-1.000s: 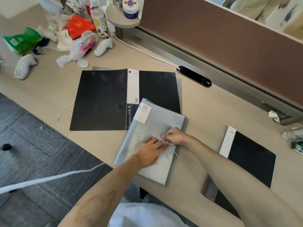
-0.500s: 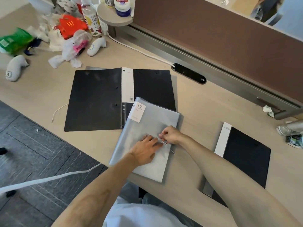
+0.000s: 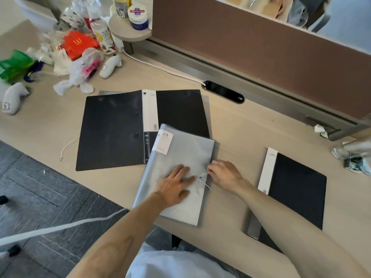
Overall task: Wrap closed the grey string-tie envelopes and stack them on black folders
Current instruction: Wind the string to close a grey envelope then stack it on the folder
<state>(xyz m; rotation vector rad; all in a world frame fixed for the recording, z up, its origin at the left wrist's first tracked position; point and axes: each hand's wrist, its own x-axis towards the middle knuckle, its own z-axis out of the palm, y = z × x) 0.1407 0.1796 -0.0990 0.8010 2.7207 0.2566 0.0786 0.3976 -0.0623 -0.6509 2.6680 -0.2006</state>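
Desk (image 3: 241, 137) under grey envelope (image 3: 180, 153), brown partition (image 3: 261, 47)

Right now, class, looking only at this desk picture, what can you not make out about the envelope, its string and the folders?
- Head view: the end of the string is hidden in the curled fingers of the right hand; any turns round the button are too small to count.
- The left hand lies flat over part of the grey envelope.
- The envelope covers a corner of the open black folder.
- The right forearm hides part of the other folder.
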